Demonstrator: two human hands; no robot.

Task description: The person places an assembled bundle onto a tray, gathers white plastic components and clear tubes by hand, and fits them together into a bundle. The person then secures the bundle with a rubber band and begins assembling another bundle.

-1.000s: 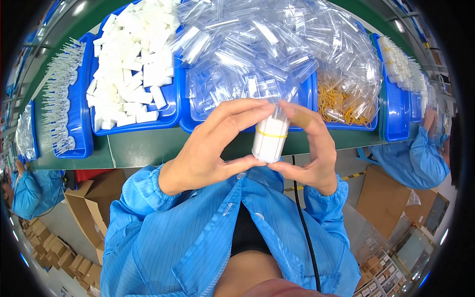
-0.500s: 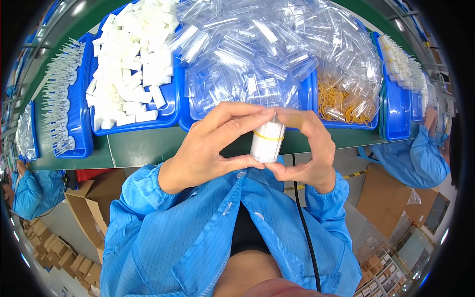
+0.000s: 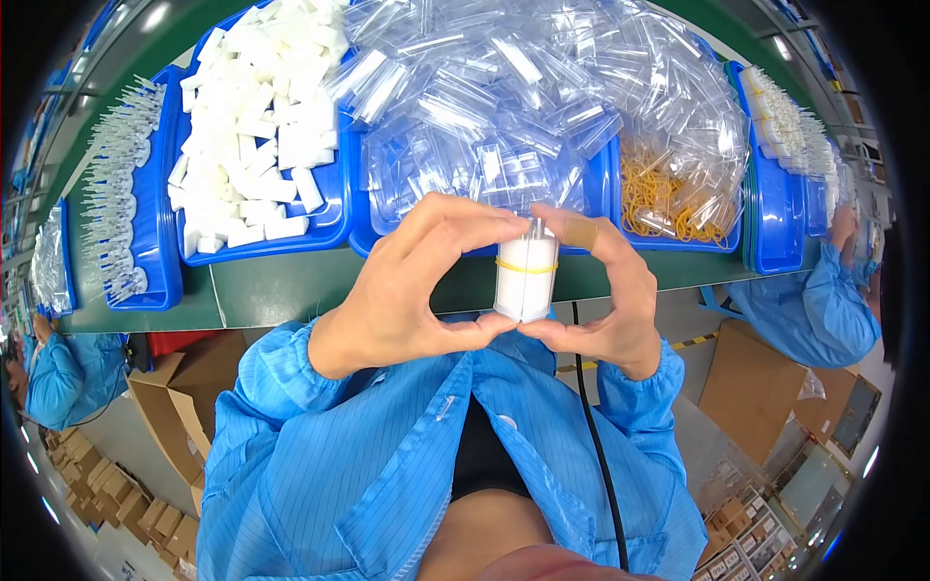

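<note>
Far left: a co-worker's blue sleeve point(image 3: 58, 373) at the table edge; cardboard boxes point(image 3: 160, 387) below it on the floor; a narrow blue tray of clear pointed plastic parts point(image 3: 121, 194) on the green table point(image 3: 281, 286); next tray right, a blue bin of white foam blocks point(image 3: 257, 126), heaped high.

Centre: a big blue bin of clear plastic sleeves point(image 3: 504, 97), piled over the rim and spilling toward the neighbours.

In front of that bin, over the table's near edge, the left hand point(image 3: 407, 290) and right hand point(image 3: 605, 300) meet around a small white bundle point(image 3: 524, 276); the bundle stands upright, a yellow rubber band point(image 3: 526, 265) round its upper part, a clear wrap showing at its top; left thumb presses under the bottom end, left index finger curls over to the top; right thumb touches the bottom just beside the left thumb, right index finger, with a tan plaster on it, arches to the top; so both hands have thumb and forefinger clamped on the bundle end to end, other fingers loosely curled behind; the person's blue coat sleeves run down to the lower edge, a black cable point(image 3: 596, 426) hanging down the front.

Right: a blue bin of yellow rubber bands point(image 3: 668, 198), partly under clear sleeves; then a blue tray of more clear parts point(image 3: 780, 116); far right another co-worker's blue sleeve point(image 3: 823, 300); a brown box point(image 3: 741, 387) beneath.
</note>
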